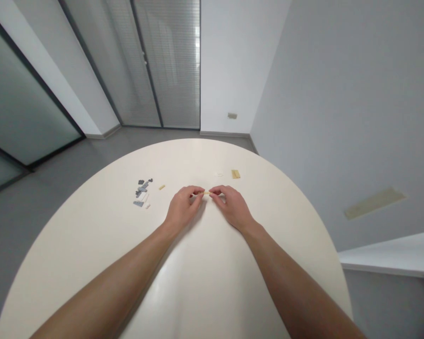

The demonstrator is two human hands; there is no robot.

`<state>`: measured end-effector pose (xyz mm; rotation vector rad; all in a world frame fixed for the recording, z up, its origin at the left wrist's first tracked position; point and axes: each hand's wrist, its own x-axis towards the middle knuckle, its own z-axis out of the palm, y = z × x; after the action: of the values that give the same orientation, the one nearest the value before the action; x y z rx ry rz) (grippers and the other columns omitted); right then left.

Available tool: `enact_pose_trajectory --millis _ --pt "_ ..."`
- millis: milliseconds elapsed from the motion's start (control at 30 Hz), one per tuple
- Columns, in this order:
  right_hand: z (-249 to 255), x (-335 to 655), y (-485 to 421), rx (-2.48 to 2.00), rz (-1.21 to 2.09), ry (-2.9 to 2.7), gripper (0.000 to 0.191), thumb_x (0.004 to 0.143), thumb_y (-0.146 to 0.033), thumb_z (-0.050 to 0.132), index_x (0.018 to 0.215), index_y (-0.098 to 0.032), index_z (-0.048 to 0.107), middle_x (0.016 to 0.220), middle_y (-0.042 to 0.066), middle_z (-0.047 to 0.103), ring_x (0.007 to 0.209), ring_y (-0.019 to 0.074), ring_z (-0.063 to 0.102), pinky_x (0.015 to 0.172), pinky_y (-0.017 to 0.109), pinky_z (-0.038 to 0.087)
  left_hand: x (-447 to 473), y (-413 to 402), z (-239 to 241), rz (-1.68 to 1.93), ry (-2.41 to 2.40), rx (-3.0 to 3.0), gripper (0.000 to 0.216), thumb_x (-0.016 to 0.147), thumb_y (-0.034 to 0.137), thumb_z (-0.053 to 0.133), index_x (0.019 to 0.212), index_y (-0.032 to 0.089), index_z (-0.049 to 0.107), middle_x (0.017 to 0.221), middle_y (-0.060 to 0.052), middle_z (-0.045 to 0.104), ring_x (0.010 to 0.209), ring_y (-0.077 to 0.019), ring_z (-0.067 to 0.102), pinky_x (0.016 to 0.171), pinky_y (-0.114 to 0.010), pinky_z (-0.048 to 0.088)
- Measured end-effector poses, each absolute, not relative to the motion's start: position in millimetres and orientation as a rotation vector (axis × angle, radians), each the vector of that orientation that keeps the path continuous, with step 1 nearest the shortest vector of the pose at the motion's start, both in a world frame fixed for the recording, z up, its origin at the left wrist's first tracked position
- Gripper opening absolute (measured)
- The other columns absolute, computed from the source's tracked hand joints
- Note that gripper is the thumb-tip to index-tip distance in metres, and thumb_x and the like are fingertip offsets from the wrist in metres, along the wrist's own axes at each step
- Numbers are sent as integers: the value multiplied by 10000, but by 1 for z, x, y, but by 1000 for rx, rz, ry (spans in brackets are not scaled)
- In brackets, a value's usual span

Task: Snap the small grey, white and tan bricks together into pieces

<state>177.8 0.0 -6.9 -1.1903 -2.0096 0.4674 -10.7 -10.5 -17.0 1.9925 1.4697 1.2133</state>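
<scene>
My left hand [182,207] and my right hand [231,205] meet over the middle of a round cream table [198,282]. Both pinch the ends of one small tan piece [207,192] held between their fingertips, just above the tabletop. The fingers of each hand are curled closed around it. A tiny tan piece [161,187] lies to the left of my left hand, and a tan studded plate [235,174] lies beyond my right hand. A pale round piece [218,174] lies beside that plate.
A cluster of several small grey and white pieces [142,192] lies on the table's left part. Glass partitions and blinds stand at the back left. A white ledge [392,256] sits at the right, with grey floor around the table.
</scene>
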Motion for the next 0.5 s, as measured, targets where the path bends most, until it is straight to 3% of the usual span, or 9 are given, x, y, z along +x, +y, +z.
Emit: enact_pose_trajectory --millis 500 --pt "-6 177 0 -1181 492 -2052 127 982 -237 565 1026 -230 683 1023 43 737 958 196 651 880 343 477 -9 -12 -11 1178 1488 1992 120 929 256 567 965 218 675 985 -34 733 929 -203 665 858 -357 522"
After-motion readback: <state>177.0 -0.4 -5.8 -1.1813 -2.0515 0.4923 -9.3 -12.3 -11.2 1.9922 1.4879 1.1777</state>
